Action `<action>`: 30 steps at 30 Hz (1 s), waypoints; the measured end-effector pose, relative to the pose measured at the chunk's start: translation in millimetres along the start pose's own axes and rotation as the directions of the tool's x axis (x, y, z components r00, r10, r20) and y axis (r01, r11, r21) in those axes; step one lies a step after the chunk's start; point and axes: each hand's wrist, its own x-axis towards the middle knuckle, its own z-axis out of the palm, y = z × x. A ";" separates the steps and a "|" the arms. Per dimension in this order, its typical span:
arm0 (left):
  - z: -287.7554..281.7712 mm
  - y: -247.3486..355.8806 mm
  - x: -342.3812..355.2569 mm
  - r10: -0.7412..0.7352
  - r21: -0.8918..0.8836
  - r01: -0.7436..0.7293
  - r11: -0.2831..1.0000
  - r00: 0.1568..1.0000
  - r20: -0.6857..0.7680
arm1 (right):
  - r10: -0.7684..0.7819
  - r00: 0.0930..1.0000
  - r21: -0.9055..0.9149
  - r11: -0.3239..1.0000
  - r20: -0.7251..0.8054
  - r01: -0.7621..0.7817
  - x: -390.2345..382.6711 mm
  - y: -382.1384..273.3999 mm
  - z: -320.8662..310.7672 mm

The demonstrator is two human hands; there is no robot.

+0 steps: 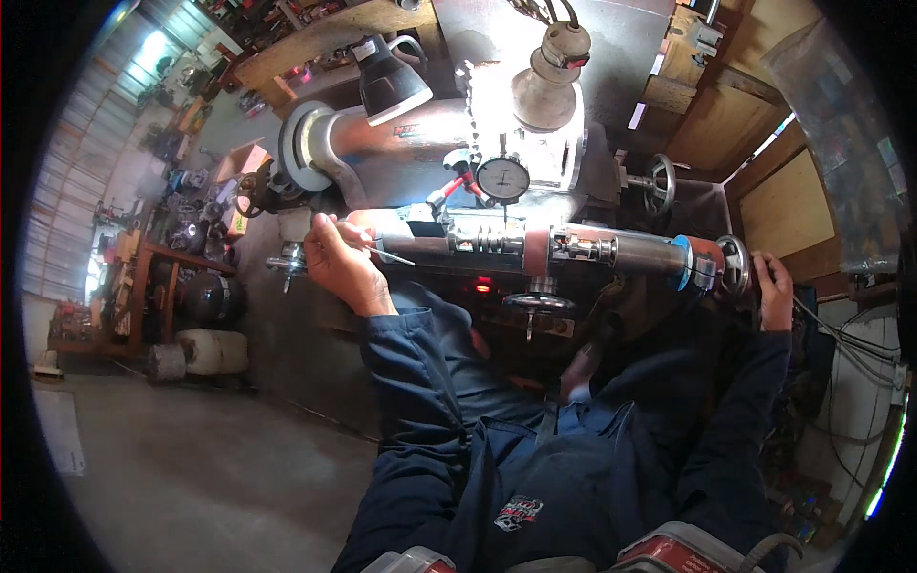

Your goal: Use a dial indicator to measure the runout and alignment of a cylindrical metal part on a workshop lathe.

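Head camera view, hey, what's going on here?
A person in dark workwear is at a machine. Their left hand holds a thin, pale rod near the left end of the long horizontal assembly. Their right hand is at the handwheel on the right end; its grip is unclear. A round dial gauge sits just above the assembly, between the hands.

Thin pale rod (394, 257) slants just off view centre toward 10 o'clock, free tip pointing between 3 and 4, while shiny silver handwheel (734, 265) stands upright, seen obliquely, well out toward 3 o'clock
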 end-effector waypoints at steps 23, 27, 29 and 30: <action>-9.7 0.6 4.4 -0.018 -0.005 0.018 1.000 0.999 0.027 | 0.256 0.951 -0.201 0.955 0.176 -0.219 -13.7 83.2 -11.7; -1.9 5.7 -0.9 -0.014 -0.038 0.016 0.999 0.999 0.045 | 0.162 0.984 -0.159 0.976 0.075 -0.149 -29.1 78.5 -27.0; 0.9 11.3 -5.5 -0.042 -0.036 0.043 0.998 0.998 0.044 | 0.181 0.980 -0.174 0.971 0.082 -0.165 -32.2 45.7 -19.4; 2.0 13.6 -7.8 -0.042 -0.036 0.044 0.998 0.998 0.044 | 0.199 0.976 -0.190 0.965 0.085 -0.180 -34.0 31.3 -15.9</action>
